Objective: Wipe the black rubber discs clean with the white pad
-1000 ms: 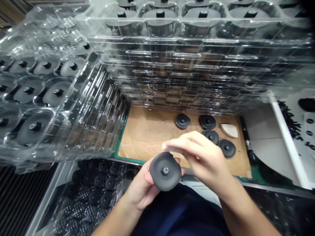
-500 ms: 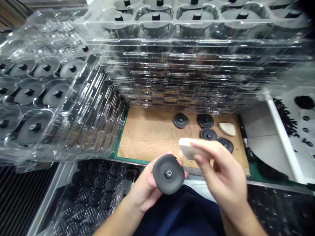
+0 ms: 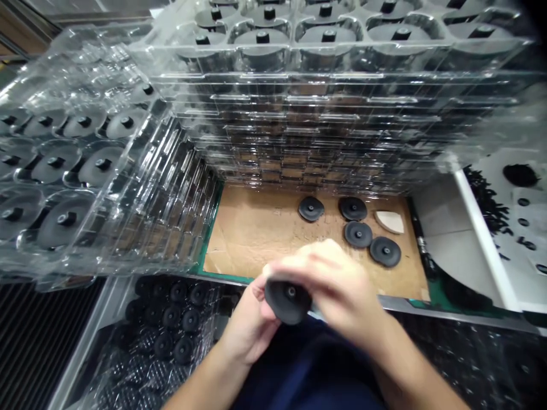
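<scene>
Head view, sole entry. Item one: a black disc (image 3: 284, 312) with a central stub, held tilted, stub side up, off the front edge of the cardboard sheet (image 3: 243, 228). Item two: our left hand (image 3: 250, 327), its fingers pinching the disc by its left side. Item three: our right hand (image 3: 339, 282), its fingers curled over the disc's far rim; we cannot tell whether they press on it or pinch something between (a pale patch at the tips is too blurred to name).

Also listed: four loose discs (image 3: 358, 234), stubs up, towards the right edge of the cardboard sheet; a pale wedge (image 3: 390, 222) near that sheet's far right corner; clear tray stacks (image 3: 299, 128) beyond the far edge of the green surface (image 3: 442, 293).

Step in hand, as we judge it: working along the disc's rim. The next move seems to call for a steady left hold and a light right touch clear of the stub.

Hard to make out: the disc's underside and far rim, covered by our right hand; that hand, smeared by blur; the tray stacks, cut off at the top.
</scene>
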`<state>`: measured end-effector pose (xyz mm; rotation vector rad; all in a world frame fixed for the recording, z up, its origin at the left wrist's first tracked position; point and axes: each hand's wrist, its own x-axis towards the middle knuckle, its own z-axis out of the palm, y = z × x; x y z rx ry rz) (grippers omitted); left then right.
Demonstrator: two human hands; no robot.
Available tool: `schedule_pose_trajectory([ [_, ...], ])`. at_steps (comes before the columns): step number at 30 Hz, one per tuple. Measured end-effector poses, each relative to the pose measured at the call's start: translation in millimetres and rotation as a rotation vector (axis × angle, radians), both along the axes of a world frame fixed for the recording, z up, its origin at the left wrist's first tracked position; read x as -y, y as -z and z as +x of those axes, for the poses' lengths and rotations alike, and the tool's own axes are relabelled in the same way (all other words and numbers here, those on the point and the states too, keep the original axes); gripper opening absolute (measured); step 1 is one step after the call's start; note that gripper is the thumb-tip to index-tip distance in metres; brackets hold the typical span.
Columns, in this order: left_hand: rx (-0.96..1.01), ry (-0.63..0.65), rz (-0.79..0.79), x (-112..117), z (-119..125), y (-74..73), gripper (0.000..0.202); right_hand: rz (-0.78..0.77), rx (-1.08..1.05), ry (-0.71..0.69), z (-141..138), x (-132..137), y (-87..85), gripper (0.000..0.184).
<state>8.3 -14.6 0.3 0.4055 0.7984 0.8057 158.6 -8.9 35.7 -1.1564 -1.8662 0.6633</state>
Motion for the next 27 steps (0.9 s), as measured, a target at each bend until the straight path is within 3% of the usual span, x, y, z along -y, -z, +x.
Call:
schedule_pose_trajectory([
  [4, 0.074, -0.067, -0.043, 0, -4, 0.0, 0.063, -0.344, -0.054, 0.267, 15, 5, 50.3, 0.022],
  [7, 0.075, -0.106, -0.094, 1, -6, 2.3, 0.064, -0.4, -0.021, 0.273, 14, 20, 90.5, 0.023],
  [9, 0.066, -0.117, -0.129, 1, -7, 3.5, 0.064, -0.412, -0.01, 0.282, 13, 28, 102.0, 0.022],
  [12, 0.066, -0.104, -0.125, 0, -4, 2.8, 0.061, -0.413, -0.021, 0.365, 14, 29, 82.1, 0.022],
  [15, 0.086, -0.08, -0.086, -1, 0, 1.0, 0.055, -0.246, -0.063, 0.486, 4, 22, 32.6, 0.024],
  [17, 0.108, -0.079, -0.06, -3, 1, 1.0, 0.05, -0.027, -0.069, 0.359, -9, 19, 3.9, 0.025],
  [19, 0.1, -0.105, -0.041, -4, -2, 2.3, 0.049, 0.046, -0.049, 0.145, -18, 19, -9.9, 0.025],
  [22, 0.047, -0.169, -0.034, -7, -9, 4.9, 0.056, -0.127, 0.011, -0.01, -9, 24, -1.8, 0.022],
  [24, 0.057, -0.186, -0.038, -8, -14, 5.8, 0.057, -0.225, 0.06, 0.095, 8, 28, 15.6, 0.02],
  [27, 0.104, -0.179, -0.025, -8, -15, 5.3, 0.052, -0.318, 0.049, 0.387, 26, 35, 44.3, 0.021],
])
